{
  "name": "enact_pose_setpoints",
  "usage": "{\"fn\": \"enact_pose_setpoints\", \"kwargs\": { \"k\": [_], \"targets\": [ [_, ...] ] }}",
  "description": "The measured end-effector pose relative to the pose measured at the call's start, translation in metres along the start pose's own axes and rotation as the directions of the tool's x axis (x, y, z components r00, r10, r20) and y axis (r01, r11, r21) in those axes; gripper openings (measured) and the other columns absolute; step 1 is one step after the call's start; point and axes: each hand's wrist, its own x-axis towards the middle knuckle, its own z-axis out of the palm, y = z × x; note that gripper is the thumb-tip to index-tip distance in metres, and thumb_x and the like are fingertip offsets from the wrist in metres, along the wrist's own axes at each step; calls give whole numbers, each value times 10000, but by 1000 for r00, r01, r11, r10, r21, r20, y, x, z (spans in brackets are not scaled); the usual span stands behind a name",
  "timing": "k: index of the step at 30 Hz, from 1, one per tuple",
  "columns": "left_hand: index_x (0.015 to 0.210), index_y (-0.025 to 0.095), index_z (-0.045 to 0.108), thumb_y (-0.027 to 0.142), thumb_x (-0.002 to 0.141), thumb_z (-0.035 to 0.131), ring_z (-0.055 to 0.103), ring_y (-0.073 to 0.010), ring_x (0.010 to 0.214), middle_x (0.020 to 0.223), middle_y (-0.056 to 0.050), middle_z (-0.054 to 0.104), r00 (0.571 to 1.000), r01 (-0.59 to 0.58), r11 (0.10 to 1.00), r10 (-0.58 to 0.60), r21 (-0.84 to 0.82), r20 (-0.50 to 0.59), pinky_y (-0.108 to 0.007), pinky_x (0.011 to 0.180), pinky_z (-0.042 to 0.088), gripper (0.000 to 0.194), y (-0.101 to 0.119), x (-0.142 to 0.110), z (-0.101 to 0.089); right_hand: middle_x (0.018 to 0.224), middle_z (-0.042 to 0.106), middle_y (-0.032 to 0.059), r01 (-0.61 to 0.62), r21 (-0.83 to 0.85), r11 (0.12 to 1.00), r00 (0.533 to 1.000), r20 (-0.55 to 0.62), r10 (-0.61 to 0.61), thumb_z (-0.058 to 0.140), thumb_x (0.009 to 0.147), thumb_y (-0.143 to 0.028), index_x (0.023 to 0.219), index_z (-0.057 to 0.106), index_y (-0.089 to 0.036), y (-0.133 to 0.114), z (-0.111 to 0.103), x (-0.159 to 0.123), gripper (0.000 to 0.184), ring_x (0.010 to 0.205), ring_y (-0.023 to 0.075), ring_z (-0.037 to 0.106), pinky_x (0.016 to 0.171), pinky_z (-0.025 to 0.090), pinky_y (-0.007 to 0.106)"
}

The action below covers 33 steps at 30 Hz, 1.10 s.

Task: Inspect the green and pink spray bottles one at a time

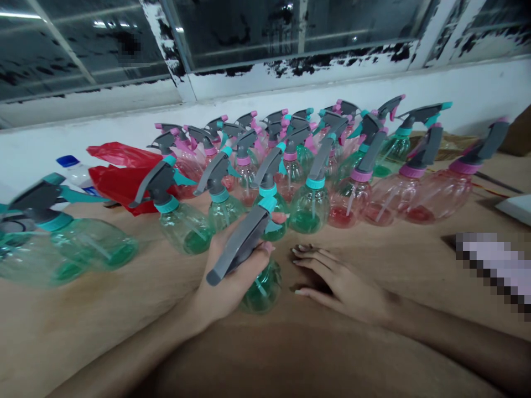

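Head: left hand grips one spray bottle; right hand outstretched; one blue-capped bottle beyond.

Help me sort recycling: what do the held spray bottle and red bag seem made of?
Spray bottle: probably glossy, clear plastic; its tube shows through. Grey trigger head: likely satin, opaque plastic, given its soft sheen. Red bag: seemingly thin, shiny plastic film, given its creases.

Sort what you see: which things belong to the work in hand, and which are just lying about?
Seems part of the work:
held green spray bottle, in the left grip
other green spray bottles
pink spray bottles

Seems just lying about:
red plastic bag
blue-capped bottle
blurred-out item at right, not identifiable
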Motion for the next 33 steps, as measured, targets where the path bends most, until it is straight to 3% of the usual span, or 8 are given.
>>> {"fn": "enact_pose_setpoints", "kwargs": {
  "k": [5,12,21,33],
  "targets": [
    [767,267,579,257,757,541,561,-170,621,713,28,607,1000,-20,999,20,31,-6,-296,603,474,41,5,2,0,1302,574,103,-7,20,1000,1000,-13,7,539,888,-427,1257,513,-194,-1,-1,0,437,1260,245,471,1030,419,466],
    [889,276,615,245,766,540,573,-170,646,763,21,626,999,-36,999,36,21,10,-292,624,491,148,2,2,-1,1311,567,103,5,0,1000,1000,-11,-5,533,890,-436,1267,499,-187,0,0,0,453,1266,247,464,1040,409,477],
    [750,265,556,225,789,525,536,-158,665,828,33,622,998,-48,999,49,-19,30,-284,647,449,64,1,2,-1,1318,559,105,9,14,1000,1000,0,-9,521,897,-445,1268,485,-187,1,0,0,453,1272,250,457,1037,412,483],
    [858,287,597,236,819,513,583,-159,648,772,40,632,999,-38,999,38,0,14,-293,632,456,105,-2,1,0,1325,555,108,7,-2,1000,1000,6,-7,517,898,-445,1269,496,-176,1,0,-1,459,1278,248,449,1046,400,476]
  ]
}}
